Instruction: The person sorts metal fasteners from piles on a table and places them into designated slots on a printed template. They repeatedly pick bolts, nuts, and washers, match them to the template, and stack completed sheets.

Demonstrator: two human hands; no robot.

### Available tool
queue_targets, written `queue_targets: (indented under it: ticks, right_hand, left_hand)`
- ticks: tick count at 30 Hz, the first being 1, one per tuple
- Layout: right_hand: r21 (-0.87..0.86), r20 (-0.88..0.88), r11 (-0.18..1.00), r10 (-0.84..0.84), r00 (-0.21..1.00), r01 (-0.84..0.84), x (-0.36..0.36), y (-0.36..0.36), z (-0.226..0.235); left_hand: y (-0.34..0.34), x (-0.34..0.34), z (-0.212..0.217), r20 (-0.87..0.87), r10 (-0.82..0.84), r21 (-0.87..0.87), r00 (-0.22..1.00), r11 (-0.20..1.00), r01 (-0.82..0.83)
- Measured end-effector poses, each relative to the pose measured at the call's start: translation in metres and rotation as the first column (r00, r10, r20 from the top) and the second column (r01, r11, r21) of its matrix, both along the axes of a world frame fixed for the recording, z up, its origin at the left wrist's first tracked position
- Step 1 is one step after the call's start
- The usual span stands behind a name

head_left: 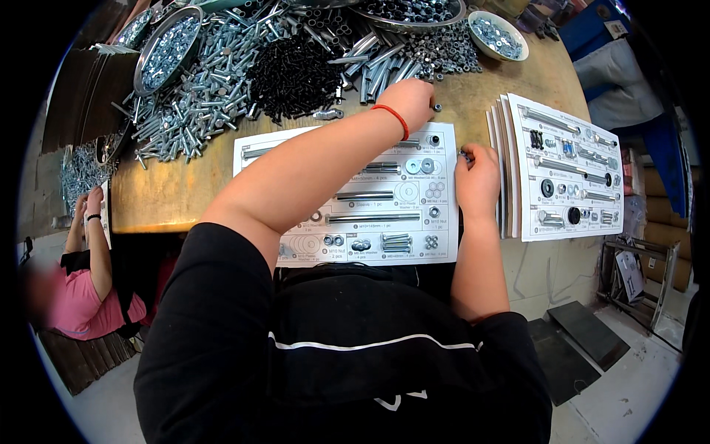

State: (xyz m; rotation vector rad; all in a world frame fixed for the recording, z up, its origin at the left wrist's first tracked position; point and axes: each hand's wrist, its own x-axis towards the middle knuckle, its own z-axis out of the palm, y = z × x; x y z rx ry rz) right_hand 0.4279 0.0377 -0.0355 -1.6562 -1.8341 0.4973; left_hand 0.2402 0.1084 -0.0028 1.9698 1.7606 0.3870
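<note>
My left hand [408,102], with a red cord on its wrist, reaches across to the near side of the nut pile [451,53]. Its fingers are curled in, and what they may hold is hidden. A single nut [437,108] shows right by its fingertips. My right hand [478,177] is closed at the right edge of the printed card [344,259], with small dark metal nuts [465,157] pinched at its fingertips. On that card, bolts, washers and nuts sit over their pictures. My left forearm covers part of it.
Loose bolts [196,96], black screws [292,78] and metal sleeves [384,70] heap along the back. Bowls of washers [171,55] and small parts [497,38] flank them. At right stands a stack of filled cards [566,214]. Another person [89,296] works at far left.
</note>
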Motion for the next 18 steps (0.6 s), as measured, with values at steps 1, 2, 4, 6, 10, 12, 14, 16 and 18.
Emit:
queue_targets:
  ticks: [1, 2, 4, 6, 10, 12, 14, 16, 18]
  right_hand:
    - [0.000, -0.004, 1.000, -0.001, 1.000, 0.001, 0.000, 0.000, 0.000]
    - [-0.003, -0.001, 1.000, 0.000, 1.000, 0.000, 0.000, 0.000, 0.000]
    - [-0.011, 0.004, 1.000, 0.000, 1.000, 0.000, 0.000, 0.000, 0.001]
    - [-0.014, 0.000, 1.000, 0.001, 1.000, -0.001, 0.000, 0.000, 0.001]
    - [-0.028, -0.001, 1.000, -0.001, 1.000, 0.001, 0.001, 0.000, 0.000]
    - [-0.036, 0.013, 0.999, -0.002, 1.000, 0.002, 0.001, 0.001, 0.001]
    - [-0.034, 0.012, 0.999, 0.001, 1.000, 0.000, 0.001, 0.001, 0.001]
    - [-0.023, -0.005, 1.000, 0.009, 1.000, -0.009, 0.001, 0.001, 0.001]
    - [-0.028, -0.012, 1.000, 0.010, 1.000, -0.011, 0.001, 0.001, 0.001]
  left_hand:
    - [0.000, 0.000, -0.001, 0.001, -0.002, 0.018, 1.000, 1.000, 0.002]
    - [-0.001, -0.001, -0.001, 0.003, -0.005, 0.037, 1.000, 0.999, 0.005]
    - [-0.001, -0.002, -0.004, 0.011, -0.013, 0.060, 1.000, 0.998, 0.013]
    - [-0.001, -0.003, -0.007, 0.025, -0.024, 0.071, 0.999, 0.997, 0.023]
    - [0.000, -0.004, -0.006, 0.011, -0.040, 0.026, 0.999, 0.999, 0.040]
    - [0.003, -0.005, -0.006, 0.011, -0.017, 0.009, 1.000, 1.000, 0.017]
    - [0.007, -0.004, -0.005, -0.011, 0.012, -0.015, 1.000, 1.000, -0.012]
    - [0.008, -0.002, 0.001, -0.022, 0.003, -0.021, 1.000, 1.000, -0.004]
    - [0.006, 0.000, 0.004, -0.022, -0.047, -0.009, 0.999, 0.999, 0.047]
